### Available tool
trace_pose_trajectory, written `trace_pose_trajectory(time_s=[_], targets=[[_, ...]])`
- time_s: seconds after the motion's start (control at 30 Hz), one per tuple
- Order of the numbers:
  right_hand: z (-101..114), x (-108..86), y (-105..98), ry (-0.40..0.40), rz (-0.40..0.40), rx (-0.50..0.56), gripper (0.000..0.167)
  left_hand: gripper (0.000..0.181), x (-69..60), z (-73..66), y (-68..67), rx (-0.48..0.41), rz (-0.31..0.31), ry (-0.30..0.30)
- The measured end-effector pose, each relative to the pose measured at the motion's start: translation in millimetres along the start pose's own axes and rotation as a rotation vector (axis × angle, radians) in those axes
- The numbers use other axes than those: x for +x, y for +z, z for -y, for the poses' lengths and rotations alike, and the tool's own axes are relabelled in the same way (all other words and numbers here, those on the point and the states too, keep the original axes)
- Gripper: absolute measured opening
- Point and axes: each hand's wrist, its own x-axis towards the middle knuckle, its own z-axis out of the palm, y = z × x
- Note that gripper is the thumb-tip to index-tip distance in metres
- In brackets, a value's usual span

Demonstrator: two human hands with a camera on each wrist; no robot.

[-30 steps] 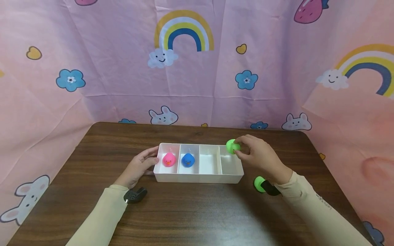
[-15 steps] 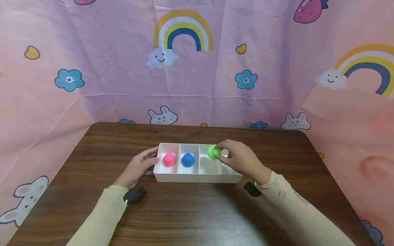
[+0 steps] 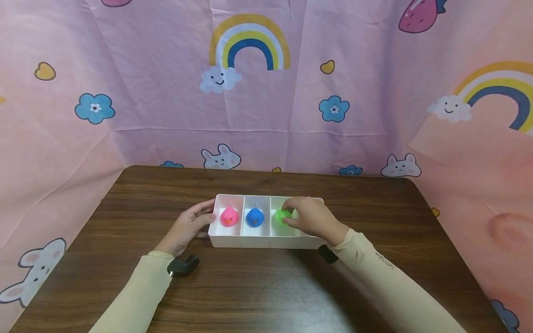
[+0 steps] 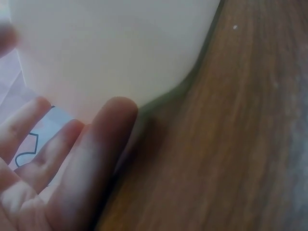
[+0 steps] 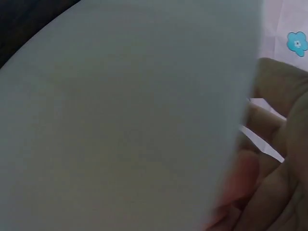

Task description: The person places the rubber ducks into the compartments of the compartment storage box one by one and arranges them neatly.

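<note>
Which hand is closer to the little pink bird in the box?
The left. The left hand grips the white box at the end beside the pink bird. The right hand is farther off, past the blue bird, pinching the green bird.

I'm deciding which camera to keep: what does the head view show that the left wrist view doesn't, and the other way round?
Only the head view: the compartments of the tray, with the pink bird, the blue bird and the green bird, the last in the right hand's grip.

Only the left wrist view: a close-up of the tray's outer wall, and a pale speck on the table.

Both: the left hand, tray, table and patterned cloth.
</note>
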Motion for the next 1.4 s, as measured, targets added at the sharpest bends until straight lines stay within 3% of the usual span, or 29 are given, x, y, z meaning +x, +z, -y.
trace_pose_trajectory(time_s=[0.27, 0.6, 0.93, 1.13, 1.4], targets=[[-4, 7.0, 6, 0.034, 0.071, -0.002, 0.025, 0.061, -0.1, 2.2, 0.6, -0.012, 0.008, 0.016], [-4, 9.4, 9, 0.016, 0.08, -0.014, 0.019, 0.062, -0.1, -0.4, 2.4, -0.004, 0.014, 0.012], [-1, 14.6, 12, 0.057, 0.125, -0.033, 0.02, 0.061, -0.8, 0.5, 0.9, 0.001, 0.003, 0.013], [1, 14.7, 13, 0.029, 0.105, -0.046, 0.018, 0.061, -1.0, 0.5, 0.3, 0.008, -0.001, 0.012], [-2, 11.1, 4, 0.03, 0.141, -0.055, 0.032, 0.061, -0.8, 0.3, 1.4, 0.001, 0.005, 0.02]])
